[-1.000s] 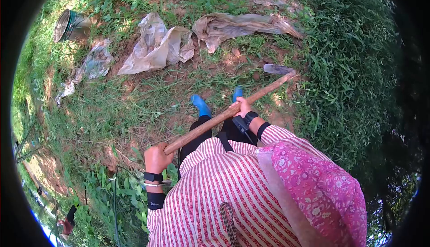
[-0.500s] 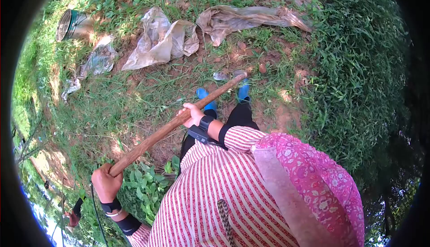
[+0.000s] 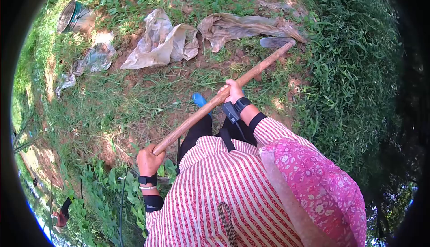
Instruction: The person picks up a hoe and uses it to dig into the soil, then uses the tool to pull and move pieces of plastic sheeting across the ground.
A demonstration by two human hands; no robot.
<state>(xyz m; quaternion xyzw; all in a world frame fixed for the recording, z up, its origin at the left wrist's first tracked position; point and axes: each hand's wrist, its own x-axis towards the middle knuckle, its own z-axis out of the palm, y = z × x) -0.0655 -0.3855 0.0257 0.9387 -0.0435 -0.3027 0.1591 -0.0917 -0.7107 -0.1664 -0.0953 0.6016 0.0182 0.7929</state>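
A hoe with a long wooden handle [image 3: 192, 120] slants across my body, from lower left to upper right. My left hand [image 3: 150, 162] is closed round the handle's near end. Further up the shaft, my right hand [image 3: 233, 92] grips it, a black device strapped at that wrist. The hoe's grey metal blade [image 3: 275, 42] is at the far end, overlapping the edge of a crumpled brown plastic sheet [image 3: 242, 26] in this view. One blue shoe [image 3: 199, 99] shows below the shaft.
A second crumpled plastic sheet [image 3: 161, 43] lies on the soil ahead, and a metal bucket [image 3: 74, 18] lies tipped at upper left. Dense green plants [image 3: 354, 67] grow on the right. At lower left is another person's hand [image 3: 60, 218].
Both hands have moved right with the hoe. The blade has gone from beside my feet up and right to the plastic sheet's edge.
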